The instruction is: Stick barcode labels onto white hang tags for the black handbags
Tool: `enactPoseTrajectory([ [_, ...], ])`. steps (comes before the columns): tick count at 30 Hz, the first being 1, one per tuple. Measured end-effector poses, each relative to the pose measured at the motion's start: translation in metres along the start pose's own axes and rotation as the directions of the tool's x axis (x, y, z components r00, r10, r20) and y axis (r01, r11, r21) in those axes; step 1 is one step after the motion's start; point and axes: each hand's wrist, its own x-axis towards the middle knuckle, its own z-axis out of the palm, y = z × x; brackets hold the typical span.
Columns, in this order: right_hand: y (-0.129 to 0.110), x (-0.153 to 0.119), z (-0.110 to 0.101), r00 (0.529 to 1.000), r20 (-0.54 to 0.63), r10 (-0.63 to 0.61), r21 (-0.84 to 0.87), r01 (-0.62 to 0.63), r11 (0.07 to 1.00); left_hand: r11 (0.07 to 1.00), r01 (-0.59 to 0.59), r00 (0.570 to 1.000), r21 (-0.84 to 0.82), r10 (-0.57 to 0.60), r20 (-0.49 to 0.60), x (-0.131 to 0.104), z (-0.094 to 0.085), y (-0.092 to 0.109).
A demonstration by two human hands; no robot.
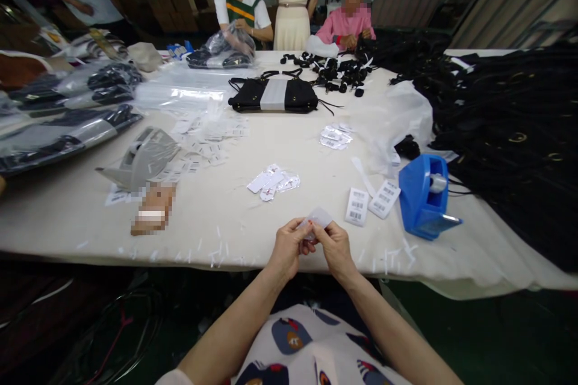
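Observation:
A small whitish tag or packet [318, 217] is held between both hands above the table's near edge. The fingers of my left hand [288, 245] are closed on its left side. My right hand [336, 248] pinches it from the right, the two hands touching or nearly so. Beyond them lies a small pile of white tags [273, 181]. To the right, two barcode label sheets [356, 207] rest beside a blue tape dispenser [423, 195]. Farther back is another pile of tags [336, 136].
A grey dispenser [147, 159] stands left beside scattered labels. A black bag [273, 95] lies at mid-table, bagged goods [67, 132] at the left. Black material [510, 132] is heaped at the right. Several people are across the table [194, 249].

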Motion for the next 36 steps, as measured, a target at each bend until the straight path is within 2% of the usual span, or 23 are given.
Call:
enactPoseTrajectory([
  [3, -0.004, 0.001, -0.015, 0.965, 0.263, 0.014, -0.099, 0.013, 0.995, 0.999, 0.025, 1.000, 0.029, -0.025, -0.001, 0.001, -0.007, 0.000],
  [4, -0.006, 0.003, -0.020, 0.956, 0.294, 0.027, -0.141, 0.015, 0.990, 0.998, 0.024, 1.000, 0.065, -0.024, -0.010, 0.001, -0.010, 0.000],
  [5, -0.008, 0.005, -0.026, 0.961, 0.275, 0.036, -0.182, 0.016, 0.983, 0.994, 0.026, 1.000, 0.109, -0.024, -0.019, 0.001, -0.012, 0.000],
  [9, -0.009, 0.015, -0.037, 0.996, 0.082, 0.025, -0.279, -0.002, 0.960, 0.967, 0.048, 0.999, 0.251, -0.048, -0.003, 0.002, -0.020, 0.000],
  [15, 0.010, 0.018, -0.035, 0.996, -0.061, 0.069, -0.178, -0.079, 0.981, 0.929, 0.105, 0.994, 0.355, -0.106, -0.016, 0.009, -0.037, 0.000],
  [20, 0.025, 0.019, -0.037, 0.977, -0.140, 0.158, -0.125, -0.175, 0.977, 0.883, 0.144, 0.990, 0.446, -0.130, -0.062, 0.014, -0.049, 0.007],
  [24, 0.030, 0.020, -0.039, 0.971, -0.163, 0.175, -0.116, -0.195, 0.974, 0.833, 0.169, 0.986, 0.527, -0.139, -0.095, 0.016, -0.053, 0.012],
  [27, 0.032, 0.019, -0.039, 0.970, -0.180, 0.165, -0.138, -0.191, 0.972, 0.758, 0.166, 0.986, 0.630, -0.111, -0.127, 0.018, -0.058, 0.015],
  [30, 0.033, 0.018, -0.040, 0.972, -0.187, 0.145, -0.204, -0.183, 0.962, 0.625, 0.158, 0.987, 0.765, -0.089, -0.131, 0.021, -0.064, 0.018],
  [32, 0.034, 0.017, -0.040, 0.973, -0.196, 0.121, -0.293, -0.176, 0.940, 0.540, 0.162, 0.987, 0.826, -0.086, -0.137, 0.024, -0.069, 0.019],
  [36, 0.037, 0.018, -0.041, 0.982, -0.184, 0.048, -0.512, -0.137, 0.848, 0.428, 0.181, 0.984, 0.885, -0.088, -0.158, 0.029, -0.076, 0.022],
])
